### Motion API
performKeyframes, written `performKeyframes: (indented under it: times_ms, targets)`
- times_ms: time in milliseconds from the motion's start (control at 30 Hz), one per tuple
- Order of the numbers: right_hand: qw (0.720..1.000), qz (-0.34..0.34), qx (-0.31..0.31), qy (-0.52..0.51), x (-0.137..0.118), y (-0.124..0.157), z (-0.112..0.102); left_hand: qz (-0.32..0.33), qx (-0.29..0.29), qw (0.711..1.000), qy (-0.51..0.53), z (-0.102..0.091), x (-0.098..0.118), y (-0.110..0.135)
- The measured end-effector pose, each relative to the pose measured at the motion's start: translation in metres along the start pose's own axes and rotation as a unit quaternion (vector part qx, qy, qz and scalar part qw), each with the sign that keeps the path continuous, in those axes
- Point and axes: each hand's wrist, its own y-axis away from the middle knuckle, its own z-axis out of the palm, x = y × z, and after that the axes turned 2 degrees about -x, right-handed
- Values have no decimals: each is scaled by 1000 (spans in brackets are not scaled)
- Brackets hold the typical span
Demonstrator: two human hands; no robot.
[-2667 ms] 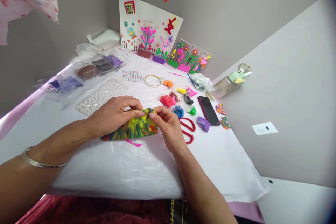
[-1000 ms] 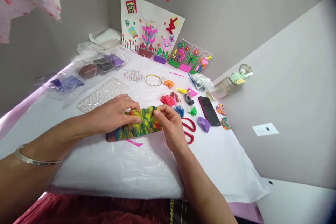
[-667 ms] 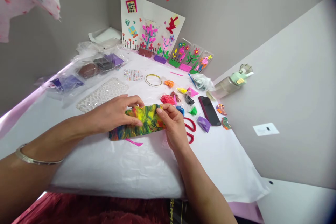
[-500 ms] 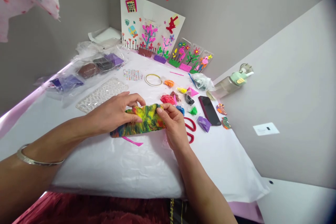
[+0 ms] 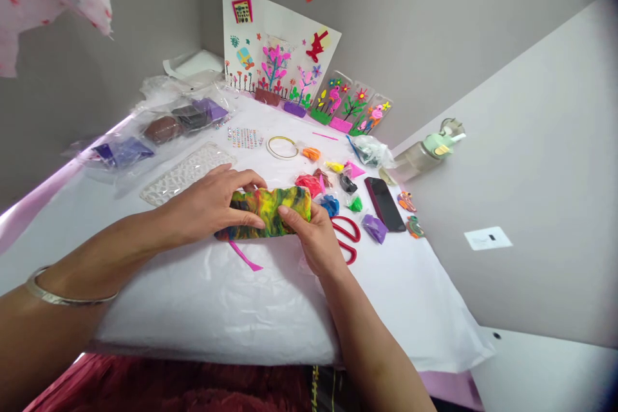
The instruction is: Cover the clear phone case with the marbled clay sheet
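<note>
Between my hands is a phone case [image 5: 270, 209] covered in swirled yellow, green, red and blue clay, lifted above the white-covered table. My left hand [image 5: 226, 203] grips its left part, thumb across the front and fingers over the top edge. At the right end my right hand [image 5: 318, 235] holds it, with the thumb pressed on the clay and the other fingers behind. Below the case lies a pink plastic clay tool [image 5: 245, 256]. Red-handled scissors [image 5: 355, 226] rest just right of my right hand, which partly hides them.
Several bagged clay lumps, such as a purple one [image 5: 375, 228], lie to the right near a phone [image 5: 385, 203]. A textured clear sheet [image 5: 186, 174] is at left, by bagged clay [image 5: 164, 129]. A bottle [image 5: 425, 151] and decorated cases [image 5: 355, 105] stand behind.
The clay-covered case has tilted and come up slightly at its left end. My right thumb has slid inward from the upper right corner, and the right fingers have moved down behind the edge.
</note>
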Motion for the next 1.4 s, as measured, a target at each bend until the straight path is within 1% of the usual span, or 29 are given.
performKeyframes:
  times_ms: [100,300,433,667,767,833,900,1067,1200,1400]
  targets:
    - [1000,-17,9,-18,0,-1,-1,-2,17,1000,-26,-1,-1,-2]
    - [1000,-24,1,-14,0,-1,-1,55,45,997,-7,-4,-1,-2]
    - [999,-28,2,-17,1,0,-1,63,49,997,-7,-6,-2,-1]
    - [999,-24,13,-20,-2,0,0,47,29,998,8,-8,0,-1]
    - [999,-22,26,-16,-3,0,0,17,27,999,27,-8,-1,-1]
    - [999,-22,31,-17,-3,0,0,-12,38,998,43,-8,0,-1]
    - [999,-25,26,-21,-3,0,0,-24,50,997,56,-7,0,0]
    - [999,-31,13,-25,-2,0,0,2,61,997,54,-5,0,1]
    - [999,-27,19,-21,-2,0,0,-3,67,996,56,-4,1,1]
    - [1000,-13,12,-6,0,1,0,62,71,995,21,-6,6,1]
